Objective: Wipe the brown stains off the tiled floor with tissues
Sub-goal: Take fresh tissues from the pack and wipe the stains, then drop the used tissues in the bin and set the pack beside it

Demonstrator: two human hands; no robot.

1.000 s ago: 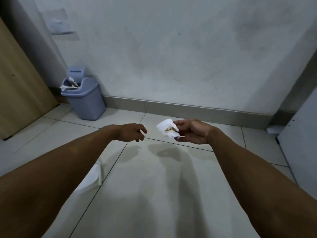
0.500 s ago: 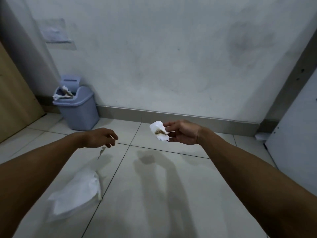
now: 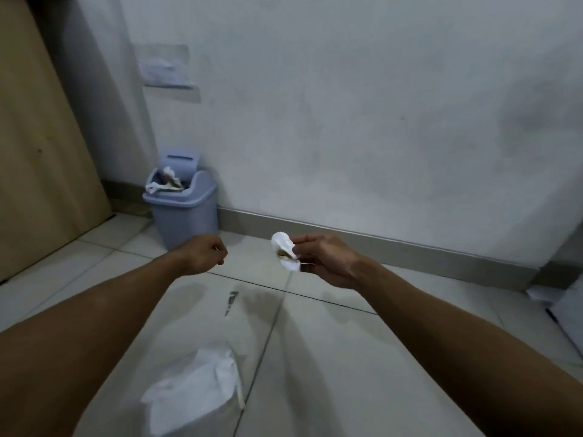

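My right hand [image 3: 325, 258] pinches a crumpled white tissue [image 3: 285, 251] with a brown smear on it, held above the pale tiled floor [image 3: 331, 357]. My left hand [image 3: 205, 254] hovers to its left, fingers curled in, nothing visible in it. Below and between the hands a thin brown stain [image 3: 231, 301] streaks the tile. A white pack of tissues [image 3: 198, 392] lies on the floor near the bottom centre, partly blurred.
A lilac bin [image 3: 183, 206] with used tissues in its open top stands against the wall at the left. A wooden panel [image 3: 34, 146] leans at the far left. A white cabinet edge [image 3: 571, 313] and scrap of paper sit at the far right.
The view has swung right and down, so the bin, the floor stain and the tissue pack now show more centrally. Both hands stay raised; the right still holds the soiled tissue.
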